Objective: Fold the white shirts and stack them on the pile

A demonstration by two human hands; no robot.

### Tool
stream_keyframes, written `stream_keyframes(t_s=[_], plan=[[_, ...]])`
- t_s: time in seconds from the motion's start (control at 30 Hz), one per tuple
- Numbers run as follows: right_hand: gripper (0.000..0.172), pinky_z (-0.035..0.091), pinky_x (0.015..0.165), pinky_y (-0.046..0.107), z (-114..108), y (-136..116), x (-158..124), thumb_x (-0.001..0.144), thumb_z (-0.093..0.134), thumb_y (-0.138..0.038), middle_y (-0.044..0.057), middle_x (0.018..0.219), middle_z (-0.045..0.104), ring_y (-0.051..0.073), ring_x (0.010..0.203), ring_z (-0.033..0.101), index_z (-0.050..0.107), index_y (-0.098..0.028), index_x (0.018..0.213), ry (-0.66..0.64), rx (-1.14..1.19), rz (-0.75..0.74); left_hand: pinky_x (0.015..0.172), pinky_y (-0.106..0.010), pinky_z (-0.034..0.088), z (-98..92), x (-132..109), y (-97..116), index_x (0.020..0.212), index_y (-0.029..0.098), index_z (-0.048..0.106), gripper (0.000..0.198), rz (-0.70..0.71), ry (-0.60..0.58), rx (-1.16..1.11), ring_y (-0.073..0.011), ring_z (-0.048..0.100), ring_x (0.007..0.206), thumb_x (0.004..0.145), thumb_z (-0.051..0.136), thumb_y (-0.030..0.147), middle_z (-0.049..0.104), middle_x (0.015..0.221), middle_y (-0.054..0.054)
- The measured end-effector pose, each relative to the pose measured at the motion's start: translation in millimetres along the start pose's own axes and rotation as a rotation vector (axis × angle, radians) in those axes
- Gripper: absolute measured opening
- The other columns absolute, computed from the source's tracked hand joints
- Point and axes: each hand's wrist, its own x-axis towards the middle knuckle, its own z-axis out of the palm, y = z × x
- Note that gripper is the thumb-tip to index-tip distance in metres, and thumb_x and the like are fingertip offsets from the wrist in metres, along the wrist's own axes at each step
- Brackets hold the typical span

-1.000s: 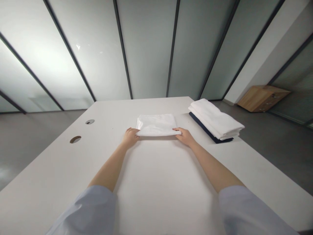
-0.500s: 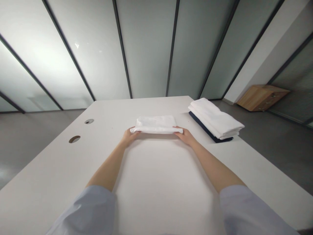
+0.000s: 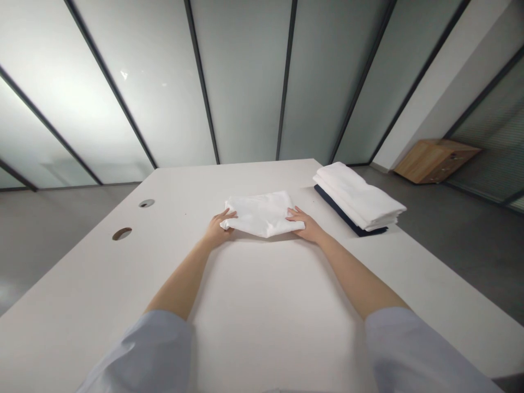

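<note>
The left hand [image 3: 218, 229] and right hand [image 3: 306, 227] hide parts of the edge of the white cloth [image 3: 260, 214]. Beside it, the stack [image 3: 358, 195] mostly hides a navy layer [image 3: 339, 214]. Both sleeves [image 3: 151, 352] run off the bottom edge, and the fittings on the cabinet [image 3: 434, 162] are too small to tell.

One left hand [image 3: 218, 229], one right hand [image 3: 308, 227], one white cloth [image 3: 262, 214] between them; to the right, one folded white stack [image 3: 356, 195] on one navy folded cloth [image 3: 336, 205]; to the left, two round table holes [image 3: 121, 233]; far right, one wooden cabinet [image 3: 434, 161].
</note>
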Motion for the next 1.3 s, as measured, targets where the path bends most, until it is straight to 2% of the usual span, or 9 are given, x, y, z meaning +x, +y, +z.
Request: stream_keyframes(t_s=[0.17, 0.33, 0.43, 0.6, 0.77, 0.97, 1.13, 1.2, 1.3], plan=[[0.030, 0.048, 0.095, 0.042, -2, -12, 1, 0.076, 0.063, -0.033, 0.006, 0.106, 0.072, 0.028, 0.107, 0.063, 0.071, -0.019, 0.101, 0.048, 0.163, 0.246, 0.081, -0.033, 0.051, 1.4, 3, 1, 0.097, 0.014, 0.069, 0.034, -0.319, 0.039, -0.155, -0.0268, 0.065, 0.096, 0.079, 0.053, 0.038, 0.072, 0.093, -0.008], [0.031, 0.050, 0.082, 0.036, -3, -23, 5, 0.082, 0.054, -0.039, 0.006, 0.095, 0.072, 0.026, 0.092, 0.065, 0.067, -0.017, 0.098, 0.113, 0.205, 0.285, 0.067, -0.029, 0.048, 1.5, 8, -3, 0.075, 0.013, 0.064, 0.038, -0.384, 0.084, -0.218, -0.0231, 0.063, 0.078, 0.081, 0.049, 0.048, 0.067, 0.073, -0.005], [0.033, 0.049, 0.074, 0.032, 0, -24, 8, 0.085, 0.048, -0.045, 0.005, 0.088, 0.070, 0.023, 0.083, 0.063, 0.063, -0.018, 0.096, 0.151, 0.188, 0.275, 0.065, -0.029, 0.047, 2.1, 9, -2, 0.074, 0.013, 0.063, 0.041, -0.427, 0.101, -0.228, -0.0224, 0.063, 0.075, 0.084, 0.045, 0.049, 0.066, 0.073, -0.005], [0.033, 0.047, 0.063, 0.031, 11, -20, 14, 0.085, 0.045, -0.050, 0.003, 0.071, 0.063, 0.021, 0.065, 0.058, 0.059, -0.020, 0.087, 0.169, 0.026, 0.414, 0.074, -0.033, 0.048, 3.0, 15, 4, 0.087, 0.014, 0.064, 0.034, -0.480, 0.121, -0.044, -0.0268, 0.065, 0.088, 0.088, 0.041, 0.040, 0.070, 0.089, -0.012], [0.043, 0.049, 0.077, 0.035, 21, -15, 18, 0.085, 0.049, -0.041, 0.008, 0.092, 0.068, 0.024, 0.083, 0.063, 0.054, -0.019, 0.122, 0.242, -0.094, 0.478, 0.078, -0.035, 0.048, 4.1, 14, 9, 0.114, 0.017, 0.056, 0.034, -0.513, 0.186, 0.117, -0.0277, 0.066, 0.091, 0.086, 0.045, 0.032, 0.070, 0.087, -0.011], [0.043, 0.038, 0.104, 0.048, 18, -18, 16, 0.085, 0.050, -0.023, 0.011, 0.134, 0.054, 0.030, 0.123, 0.048, 0.056, -0.024, 0.128, 0.248, -0.296, 0.158, 0.099, -0.040, 0.041, -1.0, 3, 24, 0.136, 0.018, 0.043, 0.054, -0.246, 0.314, 0.287, -0.0273, 0.050, 0.122, 0.082, 0.045, 0.020, 0.053, 0.134, -0.013], [0.039, 0.032, 0.112, 0.044, 13, -23, 12, 0.091, 0.042, -0.020, 0.004, 0.136, 0.055, 0.023, 0.132, 0.043, 0.060, -0.026, 0.125, 0.017, -0.255, -0.049, 0.113, -0.040, 0.024, 2.5, 1, 35, 0.139, 0.020, 0.044, 0.048, 0.061, 0.037, 0.352, -0.0233, 0.032, 0.138, 0.092, 0.036, 0.029, 0.039, 0.149, -0.009], [0.039, 0.033, 0.111, 0.043, 14, -24, 9, 0.094, 0.041, -0.029, 0.005, 0.135, 0.056, 0.022, 0.131, 0.044, 0.057, -0.025, 0.129, -0.021, -0.230, -0.026, 0.114, -0.041, 0.023, 7.8, 1, 35, 0.143, 0.020, 0.040, 0.053, 0.053, -0.087, 0.335, -0.0243, 0.028, 0.141, 0.095, 0.033, 0.040, 0.035, 0.152, -0.009], [0.045, 0.033, 0.111, 0.046, 17, -24, 6, 0.094, 0.043, -0.043, 0.008, 0.140, 0.052, 0.026, 0.134, 0.040, 0.054, -0.023, 0.133, -0.045, -0.234, 0.037, 0.114, -0.044, 0.021, 13.8, 1, 32, 0.145, 0.023, 0.036, 0.058, -0.018, -0.154, 0.326, -0.0265, 0.024, 0.143, 0.095, 0.032, 0.052, 0.029, 0.155, -0.009]])
